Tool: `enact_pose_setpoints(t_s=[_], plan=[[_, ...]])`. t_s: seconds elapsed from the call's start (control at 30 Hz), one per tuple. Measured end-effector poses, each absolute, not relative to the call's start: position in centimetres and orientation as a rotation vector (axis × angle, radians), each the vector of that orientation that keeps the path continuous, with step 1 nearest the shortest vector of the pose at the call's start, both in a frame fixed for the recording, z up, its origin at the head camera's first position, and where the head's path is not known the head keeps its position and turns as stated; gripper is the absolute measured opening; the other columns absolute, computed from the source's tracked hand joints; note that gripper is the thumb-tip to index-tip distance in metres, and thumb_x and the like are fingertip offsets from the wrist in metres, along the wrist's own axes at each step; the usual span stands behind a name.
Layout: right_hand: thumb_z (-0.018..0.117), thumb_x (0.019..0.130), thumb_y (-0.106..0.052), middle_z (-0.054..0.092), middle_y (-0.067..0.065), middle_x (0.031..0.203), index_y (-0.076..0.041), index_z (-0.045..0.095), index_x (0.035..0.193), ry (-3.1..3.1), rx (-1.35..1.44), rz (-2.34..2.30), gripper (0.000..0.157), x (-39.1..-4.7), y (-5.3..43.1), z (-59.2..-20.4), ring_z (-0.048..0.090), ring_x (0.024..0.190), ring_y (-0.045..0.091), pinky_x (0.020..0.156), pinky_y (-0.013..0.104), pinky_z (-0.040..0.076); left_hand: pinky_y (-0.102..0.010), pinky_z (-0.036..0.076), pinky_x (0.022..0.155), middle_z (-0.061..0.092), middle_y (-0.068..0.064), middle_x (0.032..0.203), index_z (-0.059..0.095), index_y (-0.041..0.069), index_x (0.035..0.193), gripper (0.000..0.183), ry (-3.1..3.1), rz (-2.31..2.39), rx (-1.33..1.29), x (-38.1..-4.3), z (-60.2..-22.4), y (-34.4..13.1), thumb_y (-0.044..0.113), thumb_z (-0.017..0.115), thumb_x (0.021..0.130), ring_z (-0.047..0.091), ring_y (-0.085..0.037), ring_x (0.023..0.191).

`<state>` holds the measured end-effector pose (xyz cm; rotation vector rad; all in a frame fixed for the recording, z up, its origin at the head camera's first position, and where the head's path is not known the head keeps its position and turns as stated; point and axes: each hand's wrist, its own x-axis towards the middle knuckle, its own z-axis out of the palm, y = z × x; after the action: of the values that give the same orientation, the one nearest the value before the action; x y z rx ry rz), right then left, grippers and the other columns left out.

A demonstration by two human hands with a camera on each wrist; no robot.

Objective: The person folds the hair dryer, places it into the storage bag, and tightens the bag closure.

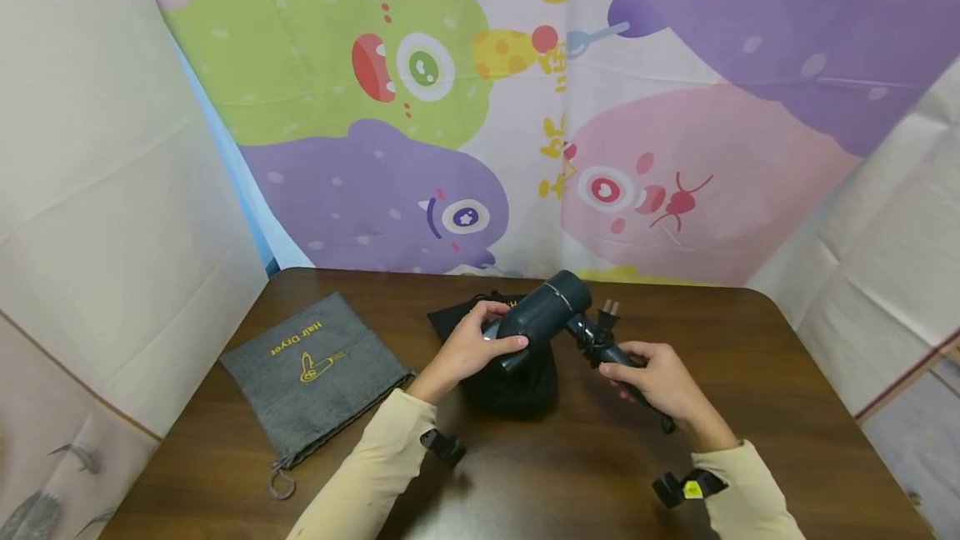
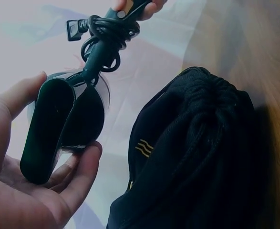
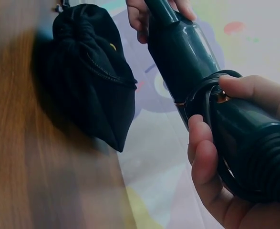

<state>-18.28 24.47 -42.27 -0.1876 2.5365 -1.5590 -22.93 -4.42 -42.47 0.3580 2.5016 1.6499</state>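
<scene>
- Holding the hair dryer [image 1: 534, 315] up over the table [image 1: 540, 490] now, pinching its barrel [image 1: 566, 294] in the left hand [image 1: 480, 344]!
- Gripping the handle [image 1: 617, 355] in the right hand [image 1: 656, 375], beside the wound cord [image 1: 595, 342], with its plug [image 1: 609, 313] up toward 12 o'clock.
- Could easily drop that glossy barrel through too light a fingertip hold, or unravel the cord through a careless twist.
- Angling the left forearm [image 1: 375, 457] in toward 1 o'clock, the right forearm [image 1: 738, 477] toward 11.
- Outward, to the black pouch [image 1: 517, 398] at about 7 o'clock from the barrel, then the grey pouch [image 1: 330, 394], flat between 8 and 9.
</scene>
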Motion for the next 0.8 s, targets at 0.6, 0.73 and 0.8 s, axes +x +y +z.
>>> enact_pose_setpoints(t_s=[0.6,0.73,0.8], plan=[[0.075,0.085,-0.025,0.067,0.01,0.078,0.005,0.066,0.109,2.504,-0.226,-1.549,0.04,-18.4,22.5,-42.5,0.061,0.063,0.016,0.057,0.029,0.053,-0.048,0.044,0.099,0.06,-0.014,0.127,0.054,0.009,0.133,0.059,2.478,1.653,0.396,-22.3,-43.1,-6.9,0.027,0.077,0.083,0.056,-0.027,0.113],[0.075,0.085,-0.025,0.066,0.01,0.075,0.004,0.067,0.108,2.489,-0.247,-1.544,0.038,-18.5,22.1,-42.7,0.061,0.062,0.016,0.056,0.029,0.052,-0.049,0.045,0.099,0.06,-0.018,0.127,0.052,0.006,0.132,0.058,2.47,1.661,0.39,-22.2,-43.2,-7.3,0.023,0.077,0.082,0.056,-0.03,0.116],[0.074,0.085,-0.025,0.065,0.009,0.074,0.005,0.066,0.109,2.481,-0.272,-1.539,0.039,-18.5,22.1,-42.9,0.06,0.062,0.016,0.056,0.03,0.052,-0.048,0.045,0.099,0.06,-0.019,0.127,0.052,0.005,0.133,0.059,2.464,1.651,0.371,-22.0,-43.2,-7.6,0.023,0.077,0.082,0.056,-0.031,0.116]])
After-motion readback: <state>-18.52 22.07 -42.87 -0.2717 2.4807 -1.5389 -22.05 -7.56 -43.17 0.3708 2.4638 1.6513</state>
